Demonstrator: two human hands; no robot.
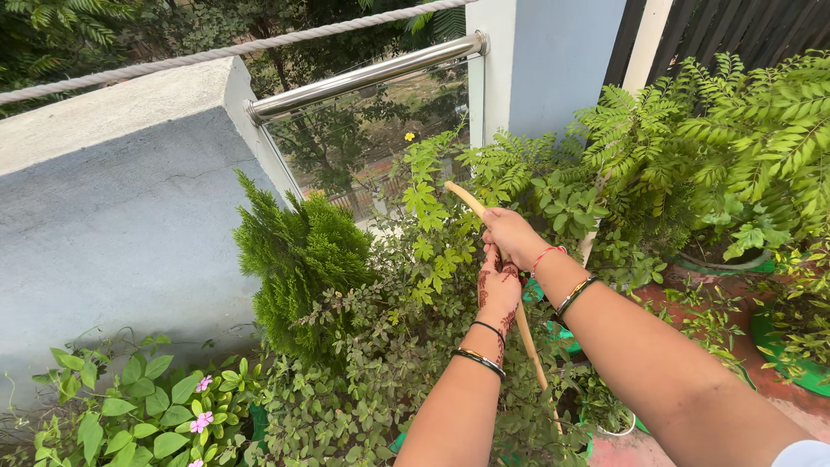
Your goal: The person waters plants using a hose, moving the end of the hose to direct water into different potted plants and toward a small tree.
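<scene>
We have one long wooden stick [519,322] in both hands, running from its tip above the right fist down past the left wrist into the foliage below. The right hand [512,237] is closed around the shaft near the top; the left hand [499,292] sits just below it, fingers wrapped on the same shaft, so the two grips nearly touch.

As we judge it, working the stick among these plants goes best if we keep the hands stacked as they are, the upper grip steering and the lower one bearing the push, with the shaft held close to its present slant so it slides between stems rather than across them. Its lower end is hidden in the leaves, so we should move slowly and feel for resistance. The conifer shrub [298,259] stands to the left of the grip, and the leafy creeper [432,225] just beside it could snag.

Counting what shows: one stick, two hands, two dark bangles [481,361] on the left wrist, and one dark bangle [574,295] with one red thread [545,254] on the right. Three pink flowers [202,421] show well below and left of the grip. One steel rail [363,78] and one rope [216,52] run above. At least two green pots [722,262] sit to the right; others may be hidden.
</scene>
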